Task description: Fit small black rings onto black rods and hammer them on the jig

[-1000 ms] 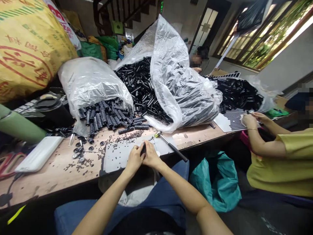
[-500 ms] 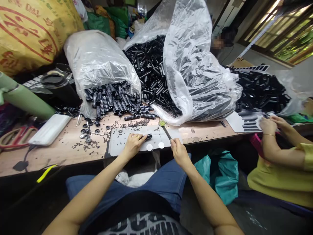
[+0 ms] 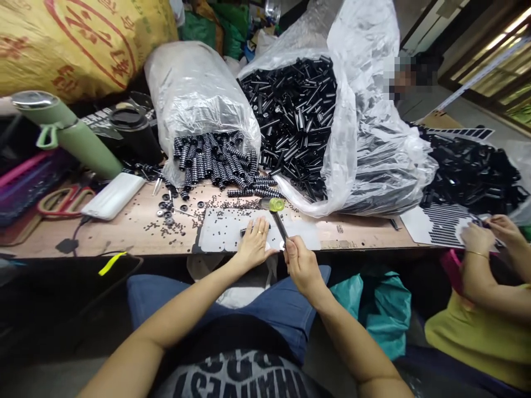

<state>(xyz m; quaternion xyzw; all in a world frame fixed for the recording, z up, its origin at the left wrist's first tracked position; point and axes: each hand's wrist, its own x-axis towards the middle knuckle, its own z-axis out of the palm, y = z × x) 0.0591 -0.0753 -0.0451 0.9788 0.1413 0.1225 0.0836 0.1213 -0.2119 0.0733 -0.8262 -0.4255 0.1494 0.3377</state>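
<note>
My left hand (image 3: 254, 241) lies flat with its fingers stretched out over a black tube (image 3: 244, 232) on the white board (image 3: 213, 235). Part of the tube is hidden under the fingers. My right hand (image 3: 302, 264) is wrapped round the dark handle of a small hammer (image 3: 277, 210), whose head is yellow-green and sits above the board's back edge. White round discs lie near the board's front edge, partly covered by my hands. Tiny black pieces (image 3: 224, 205) are scattered over and behind the board.
Behind the board are ribbed black rods (image 3: 207, 166) spilling from a plastic bag and a bag of smooth black tubes (image 3: 294, 121). Red scissors (image 3: 66, 202), a white power bank (image 3: 114, 196) and a green bottle (image 3: 78, 138) stand left. A person's hands (image 3: 479, 237) work at the right.
My left hand has opened from a pinch on the tube and now rests flat over it. My right hand has raised the hammer slightly. The view has shifted left.
</note>
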